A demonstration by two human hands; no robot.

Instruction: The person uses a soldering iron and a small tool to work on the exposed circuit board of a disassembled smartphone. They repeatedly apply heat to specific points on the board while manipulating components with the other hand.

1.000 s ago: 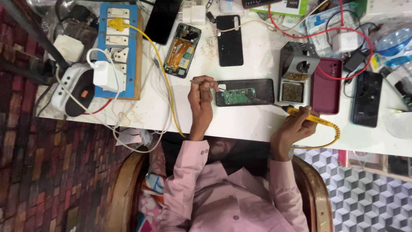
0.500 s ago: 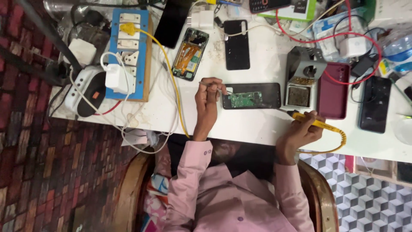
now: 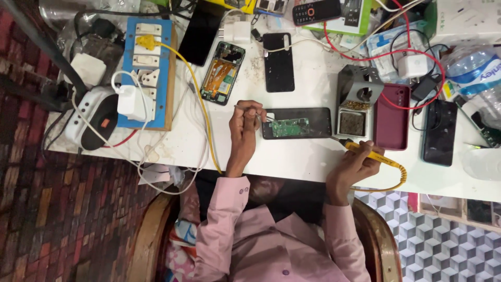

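My left hand [image 3: 244, 131] pinches thin metal tweezers [image 3: 249, 110], their tip at the left end of an opened black phone [image 3: 296, 124] with a green circuit board showing. The phone lies flat on the white table [image 3: 292, 156]. My right hand [image 3: 353, 166] grips a yellow soldering iron [image 3: 373, 154] near the table's front edge. Its dark tip points toward the phone's right end but stays off it. A yellow coiled cord runs from the handle.
A grey soldering stand [image 3: 355, 99], a maroon phone case [image 3: 392, 117] and a black phone [image 3: 441, 133] lie to the right. Behind are another opened phone [image 3: 222, 73] and a black back cover [image 3: 278, 61]. A blue socket board [image 3: 151, 78] with a white charger [image 3: 130, 102] is at the left.
The view has drifted a little, shifting the table in the frame. Both hands keep their grips and stay in much the same places by the opened phone.
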